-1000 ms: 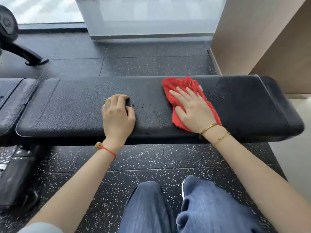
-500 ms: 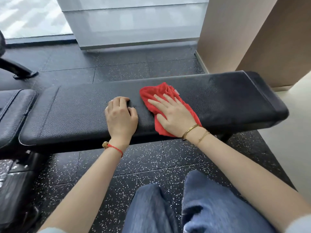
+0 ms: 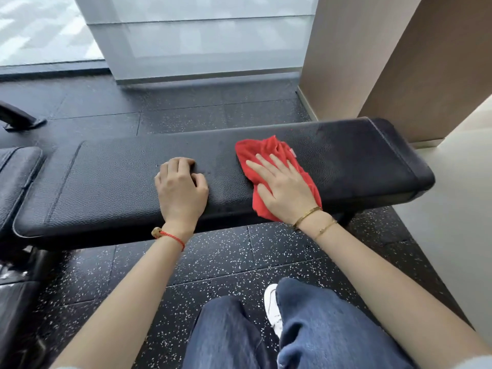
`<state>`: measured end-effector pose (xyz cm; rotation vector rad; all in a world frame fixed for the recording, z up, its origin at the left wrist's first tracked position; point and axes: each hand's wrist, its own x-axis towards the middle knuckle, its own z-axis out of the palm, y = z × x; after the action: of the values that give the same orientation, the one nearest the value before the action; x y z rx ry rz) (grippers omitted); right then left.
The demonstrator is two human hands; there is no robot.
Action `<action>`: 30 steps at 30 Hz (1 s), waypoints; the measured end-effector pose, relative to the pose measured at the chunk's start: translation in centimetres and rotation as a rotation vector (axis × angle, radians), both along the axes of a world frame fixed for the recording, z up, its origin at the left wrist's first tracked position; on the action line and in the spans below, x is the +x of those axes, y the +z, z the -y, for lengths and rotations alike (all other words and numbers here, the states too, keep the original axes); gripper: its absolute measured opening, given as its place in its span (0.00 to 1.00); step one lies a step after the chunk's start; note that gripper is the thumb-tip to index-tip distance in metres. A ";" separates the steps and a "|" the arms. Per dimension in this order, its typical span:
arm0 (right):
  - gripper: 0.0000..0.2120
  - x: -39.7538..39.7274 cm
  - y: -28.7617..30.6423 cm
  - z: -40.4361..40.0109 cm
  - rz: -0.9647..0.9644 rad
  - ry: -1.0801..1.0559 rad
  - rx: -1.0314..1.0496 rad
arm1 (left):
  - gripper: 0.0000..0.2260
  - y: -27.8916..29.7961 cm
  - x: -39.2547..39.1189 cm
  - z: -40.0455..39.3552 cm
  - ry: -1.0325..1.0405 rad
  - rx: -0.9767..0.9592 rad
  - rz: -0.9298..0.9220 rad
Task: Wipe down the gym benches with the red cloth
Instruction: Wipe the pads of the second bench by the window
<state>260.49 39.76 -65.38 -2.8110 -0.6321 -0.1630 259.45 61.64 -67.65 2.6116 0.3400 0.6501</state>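
A long black padded gym bench point(image 3: 114, 182) runs across the view in front of me. The red cloth point(image 3: 262, 151) lies crumpled on its right half. My right hand point(image 3: 282, 190) is pressed flat on the cloth with the fingers spread. My left hand point(image 3: 181, 190) rests on the bench's middle with the fingers curled under, holding nothing. The two hands are about a hand's width apart. A second black pad point(image 3: 16, 177) adjoins the bench on the left.
Black speckled rubber floor tiles point(image 3: 213, 262) lie under and around the bench. A beige wall corner point(image 3: 372, 62) stands behind the bench's right end and a frosted glass panel point(image 3: 199, 35) behind the middle. A black machine foot point(image 3: 18, 118) is at far left. My jeans-clad knees point(image 3: 306, 328) are below.
My right hand slid the red cloth left toward my left hand, then back right along the bench. My left hand stayed put on the pad.
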 end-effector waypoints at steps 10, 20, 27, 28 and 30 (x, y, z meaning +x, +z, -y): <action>0.25 7.1 0.7 8.7 -0.097 -0.503 -0.008 | 0.12 -0.2 0.1 0.2 0.016 0.024 0.002; 0.26 4.7 0.6 -2.9 -0.071 0.094 -0.074 | 0.12 -0.3 0.2 0.0 0.019 0.024 0.015; 0.25 5.8 0.5 4.7 -0.052 -0.020 0.009 | 0.12 -0.2 0.1 0.0 0.009 0.016 0.018; 0.25 7.2 0.4 5.5 -0.064 -0.106 0.002 | 0.12 -0.2 0.1 0.0 0.011 0.014 0.018; 0.25 10.0 0.7 6.0 -0.095 -0.279 -0.010 | 0.12 -0.1 0.2 0.2 0.022 0.020 0.016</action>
<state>270.46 33.79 -64.73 -2.8839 -0.2184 -0.0767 259.61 61.43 -67.78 2.6232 0.3595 0.6849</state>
